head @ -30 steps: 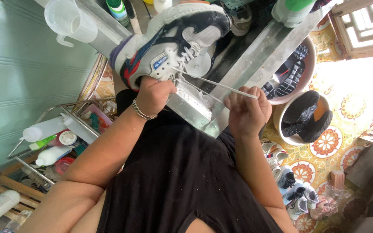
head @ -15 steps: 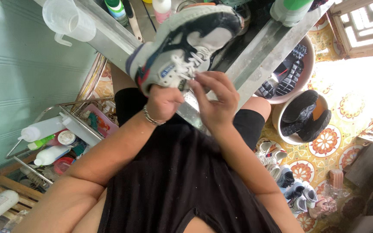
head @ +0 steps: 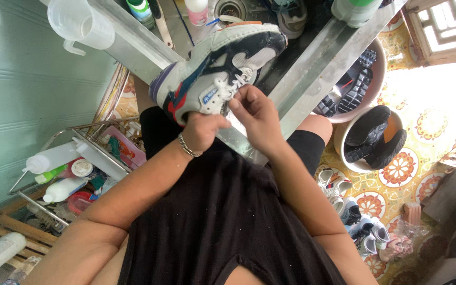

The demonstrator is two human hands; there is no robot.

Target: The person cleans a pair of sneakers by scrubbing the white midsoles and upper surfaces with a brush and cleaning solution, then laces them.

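— While the sneaker (head: pixel 217 66) is being gripped at its heel by the left hand (head: pixel 202 129) over the metal sink (head: pixel 312 68), what is being worked?

— Its white laces (head: pixel 234 82) are being pinched by the right hand (head: pixel 254 113); a second ago a loose lace was being drawn out sideways, so the lacing is being loosened eyelet by eyelet.

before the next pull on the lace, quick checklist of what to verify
1. Sneaker gripped at the heel by the left hand: ok.
2. Right hand fingers at the white laces: ok.
3. Lace end actually pinched: cannot tell, fingers hide it.
4. Shoe over the metal sink: ok.
5. Measuring jug apart from the shoe: ok.
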